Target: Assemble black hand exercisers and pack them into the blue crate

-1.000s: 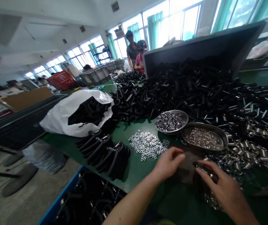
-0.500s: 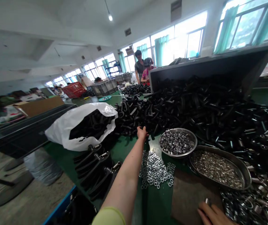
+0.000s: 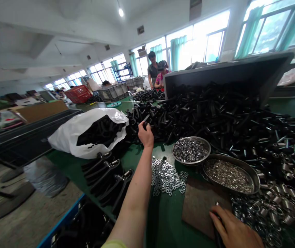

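My left hand is stretched out at the near edge of a large heap of black plastic parts. Its fingers are closed around one black part, which is mostly hidden. Low on the right, my right hand grips a black handle-like part with a metal tip, over a brown metal plate. Between my arms lies a spread of small metal nuts. Finished-looking black handles with metal ends lie in a row left of my forearm.
Two round metal bowls, one of shiny small parts and one of tiny pins, stand right of the nuts. Metal springs lie beyond. A white sack, a tipped grey crate and a blue bin surround the heap.
My left hand has shifted up and left along the heap's edge, its fingers now closed around a black part. The right hand stays at the plate, with more of its black part showing.
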A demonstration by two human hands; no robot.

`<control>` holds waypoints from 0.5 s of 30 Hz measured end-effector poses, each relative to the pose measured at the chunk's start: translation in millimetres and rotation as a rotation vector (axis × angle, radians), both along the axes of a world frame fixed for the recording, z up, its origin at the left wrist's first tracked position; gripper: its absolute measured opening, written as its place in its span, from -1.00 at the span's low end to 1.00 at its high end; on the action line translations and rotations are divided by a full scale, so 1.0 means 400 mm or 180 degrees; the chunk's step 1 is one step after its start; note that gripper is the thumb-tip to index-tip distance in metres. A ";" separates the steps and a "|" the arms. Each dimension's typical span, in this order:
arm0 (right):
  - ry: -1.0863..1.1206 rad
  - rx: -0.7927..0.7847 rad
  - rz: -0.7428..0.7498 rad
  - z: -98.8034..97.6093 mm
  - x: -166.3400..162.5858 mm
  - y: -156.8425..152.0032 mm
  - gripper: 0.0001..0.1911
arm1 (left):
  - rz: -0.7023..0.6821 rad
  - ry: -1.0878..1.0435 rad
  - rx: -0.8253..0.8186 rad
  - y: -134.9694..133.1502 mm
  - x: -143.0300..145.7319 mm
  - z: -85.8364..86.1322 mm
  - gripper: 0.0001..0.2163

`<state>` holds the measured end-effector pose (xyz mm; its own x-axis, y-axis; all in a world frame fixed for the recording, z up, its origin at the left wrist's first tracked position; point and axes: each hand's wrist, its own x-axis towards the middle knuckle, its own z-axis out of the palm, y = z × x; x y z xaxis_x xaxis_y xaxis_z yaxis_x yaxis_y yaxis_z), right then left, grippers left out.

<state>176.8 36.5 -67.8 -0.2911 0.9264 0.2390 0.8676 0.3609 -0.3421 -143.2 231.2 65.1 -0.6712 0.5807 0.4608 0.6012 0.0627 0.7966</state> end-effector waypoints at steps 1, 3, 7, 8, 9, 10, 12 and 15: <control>0.0056 -0.0044 -0.0063 0.007 -0.002 -0.001 -0.72 | -0.0162 -0.0148 0.0260 -0.031 0.006 0.018 -0.70; 0.0330 -0.0206 -0.0122 0.026 -0.002 -0.004 -0.72 | -0.0791 -0.0733 0.0736 -0.112 0.035 0.035 -0.70; 0.1335 -0.0714 -0.0185 0.086 0.005 -0.021 -0.69 | -0.2379 -0.2105 -0.0150 -0.341 0.153 -0.020 -0.69; 0.1557 -0.0862 -0.0235 0.102 0.007 -0.030 -0.67 | -0.2610 -0.2379 -0.0664 -0.405 0.189 -0.051 -0.70; 0.1743 -0.1003 -0.0291 0.116 0.008 -0.041 -0.64 | -0.2750 -0.2625 -0.1135 -0.468 0.223 -0.087 -0.71; 0.1900 -0.1123 -0.0349 0.126 0.008 -0.054 -0.62 | -0.2877 -0.2872 -0.1604 -0.528 0.254 -0.125 -0.72; 0.2144 -0.1275 -0.0458 0.138 0.008 -0.081 -0.59 | -0.2894 -0.3406 -0.2215 -0.634 0.304 -0.196 -0.67; 0.2412 -0.1357 -0.0585 0.136 0.007 -0.125 -0.60 | -0.2941 -0.4329 -0.2830 -0.738 0.345 -0.251 -0.57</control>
